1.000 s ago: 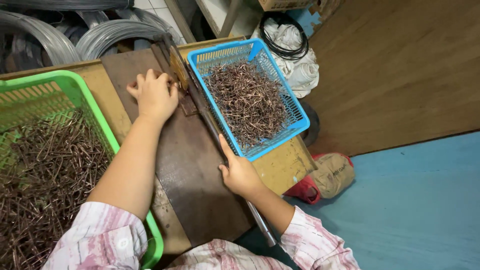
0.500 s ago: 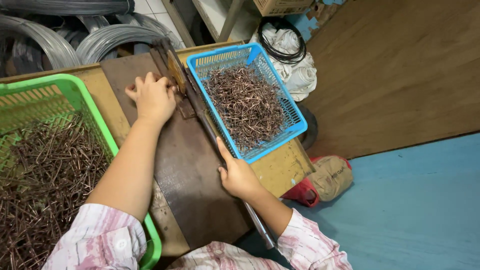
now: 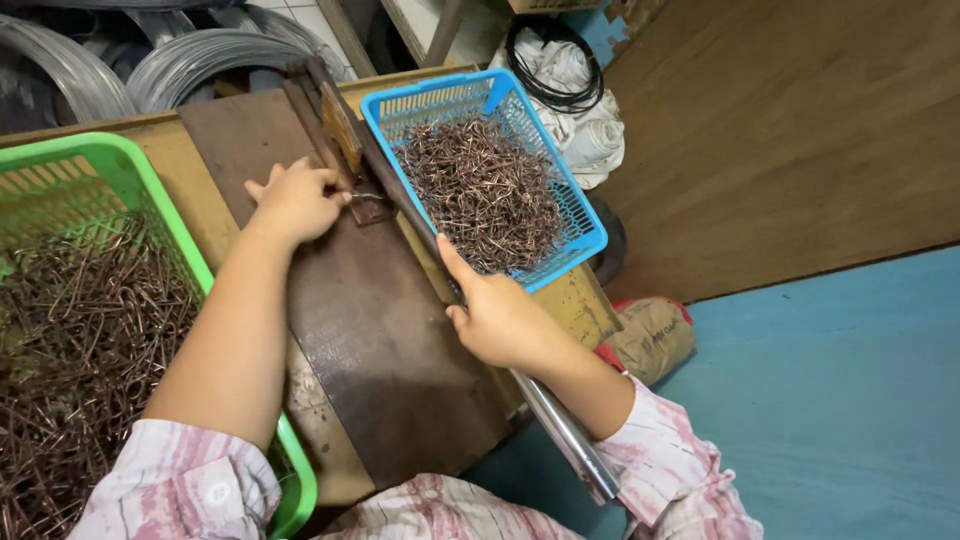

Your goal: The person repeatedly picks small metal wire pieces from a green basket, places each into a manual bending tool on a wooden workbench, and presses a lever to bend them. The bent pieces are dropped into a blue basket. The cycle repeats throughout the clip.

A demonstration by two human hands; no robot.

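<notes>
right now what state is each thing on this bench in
blue plastic basket: partly filled with bent copper-coloured wire pieces
green plastic basket: heaped with longer wire pieces
long metal lever handle: lowered, gripped by right hand
left hand: closed at the cutter's hinge end
grey wire coils: wound, behind bench

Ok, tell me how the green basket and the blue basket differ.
The green basket sits by the left hand's side and looks larger; the blue basket sits beyond the right hand and looks smaller. The green one's wire pieces look long, the blue one's short and bent. Both are plastic mesh, holding coppery wire.
</notes>
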